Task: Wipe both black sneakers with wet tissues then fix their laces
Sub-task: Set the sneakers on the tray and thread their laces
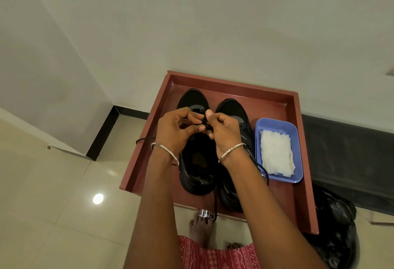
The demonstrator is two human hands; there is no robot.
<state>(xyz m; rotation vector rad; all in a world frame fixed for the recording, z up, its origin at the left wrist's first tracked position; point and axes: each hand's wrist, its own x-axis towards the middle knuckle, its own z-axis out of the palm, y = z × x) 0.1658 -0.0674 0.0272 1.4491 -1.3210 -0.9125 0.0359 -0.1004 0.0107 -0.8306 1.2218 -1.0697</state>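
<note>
**Both hands at the lace of the left-hand sneaker**

From my remote seat I see a square reddish-brown tray point(294, 106) carrying two black sneakers side by side, toes pointing away from the camera. The left hand point(174, 129) and right hand point(223, 131) meet above the tongue of the left-hand black sneaker point(197, 168), and each pinches a strand of its thin black lace point(205, 122) between thumb and curled fingers. One loose lace end point(141, 140) trails over the tray's left rim. The right-hand black sneaker point(233, 106) lies touching the first, partly hidden by the right forearm. Just beside it stands a rectangular blue plastic tub point(261, 123) holding folded white wet tissues point(276, 153). A slim metal bangle circles each wrist.
</note>
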